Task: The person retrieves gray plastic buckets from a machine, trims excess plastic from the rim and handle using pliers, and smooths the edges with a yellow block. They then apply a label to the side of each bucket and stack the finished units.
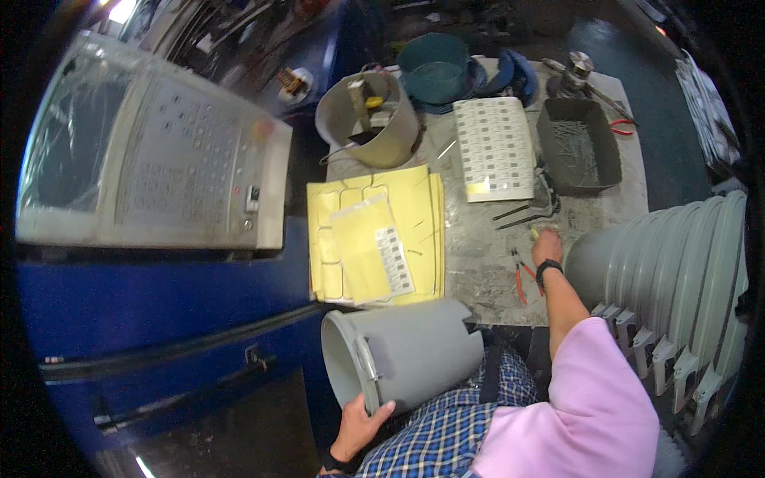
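A grey plastic bucket lies on its side against the person's checked apron, its mouth facing left. My left hand grips the rim of that bucket, thumb on the outside. Over the right part of the worktable, my right hand is closed around a small yellowish thing, too small to name. Just left of my right wrist lie pliers with red handles. Yellow sheets are stacked on the table's left side, with a sheet of printed labels on top.
Nested grey buckets lie at right. Farther back are a bin of nails or pins, a label sheet, a tool bucket, a teal container and red-handled pliers. A machine control panel stands at left.
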Motion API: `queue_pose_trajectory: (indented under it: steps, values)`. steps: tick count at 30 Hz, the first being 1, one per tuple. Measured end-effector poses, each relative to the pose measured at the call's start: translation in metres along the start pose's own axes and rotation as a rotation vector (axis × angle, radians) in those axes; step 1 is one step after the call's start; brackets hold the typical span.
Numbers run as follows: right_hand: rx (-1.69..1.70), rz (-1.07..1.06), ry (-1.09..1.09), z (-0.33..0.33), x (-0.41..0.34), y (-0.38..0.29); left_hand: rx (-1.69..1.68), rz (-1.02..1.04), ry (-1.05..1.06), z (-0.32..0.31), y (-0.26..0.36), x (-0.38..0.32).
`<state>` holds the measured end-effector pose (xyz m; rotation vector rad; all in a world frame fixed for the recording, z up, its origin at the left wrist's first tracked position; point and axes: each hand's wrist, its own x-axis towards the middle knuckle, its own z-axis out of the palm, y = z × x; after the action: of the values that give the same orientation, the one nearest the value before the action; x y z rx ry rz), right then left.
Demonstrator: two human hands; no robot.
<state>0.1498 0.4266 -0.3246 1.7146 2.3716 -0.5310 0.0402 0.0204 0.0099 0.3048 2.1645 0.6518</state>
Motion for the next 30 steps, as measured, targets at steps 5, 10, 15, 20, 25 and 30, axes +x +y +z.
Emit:
queue_pose_trajectory:
  steps: [5, 10, 15, 20, 25, 30]
  values:
    - [0.307, 0.069, 0.091, -0.029, -0.045, -0.011, 0.011, 0.143, 0.029, -0.006, 0.008, 0.009]
    - [0.923, -0.196, -0.05, -0.103, -0.128, -0.056, -0.131, 0.234, -0.009, -0.017, 0.02, 0.023]
    - [1.102, -0.691, -0.261, -0.191, -0.236, -0.097, -0.059, 0.369, -0.072, -0.03, 0.03, 0.033]
    - [0.973, -1.112, -0.221, -0.222, -0.287, -0.128, -0.101, 0.56, -0.153, -0.035, 0.034, 0.035]
    - [0.868, -1.165, 0.111, -0.218, -0.313, -0.139, -0.047, 0.662, -0.193, -0.041, 0.028, 0.039]
    - [0.786, -1.126, 0.271, -0.219, -0.328, -0.142, -0.111, 0.72, -0.255, -0.044, 0.022, 0.042]
